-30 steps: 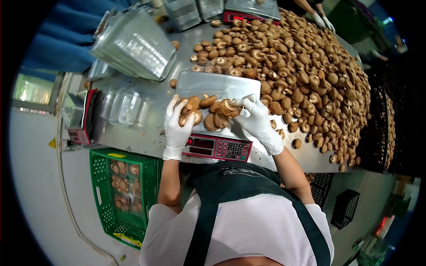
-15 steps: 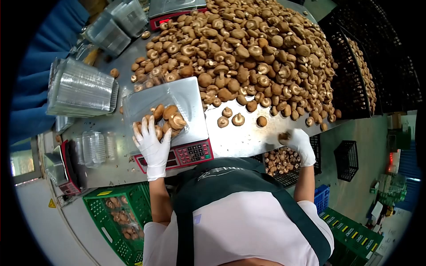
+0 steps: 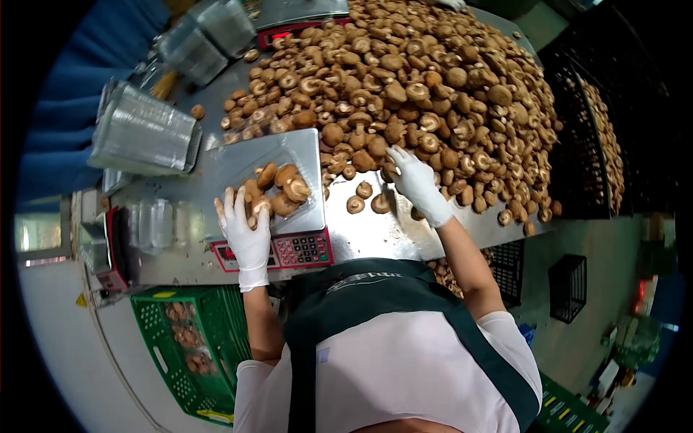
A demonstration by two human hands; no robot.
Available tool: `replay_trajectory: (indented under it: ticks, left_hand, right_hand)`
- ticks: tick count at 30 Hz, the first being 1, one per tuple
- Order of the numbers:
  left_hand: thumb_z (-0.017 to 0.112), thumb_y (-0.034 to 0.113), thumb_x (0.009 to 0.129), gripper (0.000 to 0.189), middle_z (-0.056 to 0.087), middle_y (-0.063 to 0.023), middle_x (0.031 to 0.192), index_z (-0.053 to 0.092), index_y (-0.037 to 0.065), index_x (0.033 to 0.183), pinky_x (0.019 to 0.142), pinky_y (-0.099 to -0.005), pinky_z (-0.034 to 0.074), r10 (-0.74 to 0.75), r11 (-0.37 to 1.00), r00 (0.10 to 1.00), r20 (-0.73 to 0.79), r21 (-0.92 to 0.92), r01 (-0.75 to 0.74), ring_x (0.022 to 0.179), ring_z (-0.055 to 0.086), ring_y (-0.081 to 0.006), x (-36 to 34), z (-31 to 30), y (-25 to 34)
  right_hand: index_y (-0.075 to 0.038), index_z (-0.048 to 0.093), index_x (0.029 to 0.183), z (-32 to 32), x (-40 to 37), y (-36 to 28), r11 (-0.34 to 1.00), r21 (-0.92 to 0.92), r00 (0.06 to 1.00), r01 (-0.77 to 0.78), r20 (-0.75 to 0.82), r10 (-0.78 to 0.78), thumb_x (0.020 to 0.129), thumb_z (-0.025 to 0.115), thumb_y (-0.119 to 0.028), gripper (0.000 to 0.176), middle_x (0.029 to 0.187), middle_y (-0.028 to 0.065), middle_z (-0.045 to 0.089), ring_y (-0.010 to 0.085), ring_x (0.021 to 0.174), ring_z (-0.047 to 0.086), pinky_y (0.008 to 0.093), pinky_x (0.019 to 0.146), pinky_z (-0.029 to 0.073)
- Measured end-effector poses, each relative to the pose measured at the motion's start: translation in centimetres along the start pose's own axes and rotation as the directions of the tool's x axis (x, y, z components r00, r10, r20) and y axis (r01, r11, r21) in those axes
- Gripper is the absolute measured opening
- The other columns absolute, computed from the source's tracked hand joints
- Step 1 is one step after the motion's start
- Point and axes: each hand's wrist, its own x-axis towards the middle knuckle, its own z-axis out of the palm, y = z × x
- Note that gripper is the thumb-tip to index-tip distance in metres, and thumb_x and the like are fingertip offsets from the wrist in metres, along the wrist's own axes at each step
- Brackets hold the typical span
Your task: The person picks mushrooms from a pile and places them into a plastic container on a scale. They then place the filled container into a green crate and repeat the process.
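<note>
My left hand [image 3: 246,234], in a white glove, rests with spread fingers at the near left edge of a clear plastic tray of brown mushrooms [image 3: 279,189]. The tray sits on the metal plate of a red-framed scale [image 3: 310,159]. My right hand [image 3: 416,180], also gloved, reaches to the near edge of a big mushroom heap [image 3: 462,94]. Its fingertips are at a mushroom, and whether they grip it is unclear. A few loose mushrooms [image 3: 364,190] lie between the scale and my right hand.
Stacked clear trays [image 3: 144,133] stand on the left, with a second scale [image 3: 299,18] at the back. Black crates [image 3: 595,137] are on the right. A green crate [image 3: 180,346] with packed mushrooms is below left. Another person's gloved hand [image 3: 453,4] shows at the far edge.
My right hand has moved from above the crate at the near table edge, up and left to the heap. The mushroom it held no longer shows there. My left hand stays by the tray.
</note>
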Motion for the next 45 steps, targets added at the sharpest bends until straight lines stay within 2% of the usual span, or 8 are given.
replay_trajectory:
  ticks: [4,10,15,20,26,39,42,45]
  left_hand:
    - [0.066,0.016,0.082,0.044,0.043,-0.0135,0.136,0.054,0.009,0.123,0.107,-0.0436,0.029,-0.114,0.991,0.985,-0.130,0.059,0.123,0.131,0.032,-0.0361,-1.5,-3.2,-1.2]
    - [0.067,0.015,0.082,0.039,0.047,-0.0127,0.133,0.058,0.008,0.119,0.102,-0.0384,0.036,-0.312,0.945,0.923,-0.228,0.032,0.327,0.125,0.042,-0.0297,-5.3,-5.9,-3.9]
    - [0.067,0.015,0.082,0.038,0.049,-0.0130,0.131,0.058,0.007,0.118,0.100,-0.0366,0.038,-0.350,0.933,0.908,-0.229,-0.006,0.359,0.122,0.045,-0.0293,-5.9,-5.5,-4.6]
    - [0.068,0.013,0.079,0.039,0.048,-0.0162,0.129,0.058,0.005,0.116,0.102,-0.0407,0.036,-0.288,0.954,0.946,-0.152,-0.130,0.270,0.123,0.043,-0.0329,-3.4,-4.9,-4.2]
    - [0.068,0.013,0.078,0.039,0.048,-0.0159,0.129,0.059,0.005,0.115,0.101,-0.0405,0.037,-0.203,0.973,0.969,-0.143,-0.141,0.183,0.122,0.043,-0.0330,-0.8,-4.8,-4.6]
    - [0.069,0.011,0.077,0.037,0.052,-0.0140,0.125,0.061,0.004,0.113,0.097,-0.0379,0.041,-0.124,0.944,0.988,-0.090,-0.317,0.090,0.116,0.050,-0.0309,2.1,-3.8,-7.0]
    - [0.070,0.012,0.077,0.037,0.052,-0.0143,0.125,0.061,0.005,0.113,0.097,-0.0375,0.042,-0.094,0.942,0.991,-0.090,-0.331,0.059,0.116,0.050,-0.0309,2.8,-3.3,-7.0]
    - [0.070,0.012,0.077,0.037,0.052,-0.0145,0.125,0.061,0.005,0.112,0.096,-0.0372,0.042,-0.076,0.939,0.992,-0.103,-0.342,0.037,0.115,0.050,-0.0308,3.4,-3.0,-7.0]
  right_hand:
    - [-0.009,0.047,0.125,3.6,4.7,0.1,0.975,-0.220,0.975,0.034,0.220,0.016,0.076,0.053,-0.004,0.049,0.129,0.0127,0.049,0.0301,0.090,0.063,0.0416,0.068,0.053]
    - [-0.012,0.050,0.127,-0.1,5.3,-1.0,0.989,0.098,0.976,-0.110,0.200,0.088,0.073,0.067,-0.023,0.058,0.113,0.0178,0.060,0.0329,0.090,0.063,0.0401,0.074,0.052]
    - [-0.002,0.044,0.134,-3.6,6.7,-3.6,0.220,0.888,0.899,-0.405,0.431,-0.084,0.082,0.059,-0.011,0.055,0.120,0.0105,0.056,0.0207,0.108,0.057,0.0311,0.085,0.050]
    - [0.002,0.036,0.137,-3.3,8.0,-8.0,-0.129,0.879,0.860,-0.459,0.404,-0.313,0.076,0.060,-0.027,0.072,0.123,0.0114,0.052,0.0173,0.105,0.054,0.0270,0.086,0.046]
    - [-0.004,0.039,0.138,-4.9,8.3,-15.4,0.215,0.904,0.847,-0.369,0.422,-0.323,0.075,0.047,0.000,0.064,0.130,0.0070,0.050,0.0157,0.111,0.054,0.0265,0.096,0.042]
    - [0.002,0.039,0.134,0.0,9.0,-17.2,-0.419,0.684,0.798,-0.597,0.453,-0.397,0.076,0.049,-0.008,0.060,0.126,0.0148,0.051,0.0218,0.102,0.060,0.0320,0.085,0.051]
    - [0.001,0.042,0.132,-0.1,8.9,-17.4,-0.320,0.768,0.830,-0.556,0.489,-0.269,0.076,0.046,-0.006,0.057,0.124,0.0153,0.053,0.0214,0.100,0.061,0.0299,0.084,0.051]
    - [-0.007,0.050,0.127,-1.3,7.8,-19.2,0.566,0.824,0.983,0.025,0.083,-0.165,0.073,0.044,-0.001,0.055,0.122,0.0150,0.056,0.0284,0.105,0.058,0.0340,0.088,0.048]
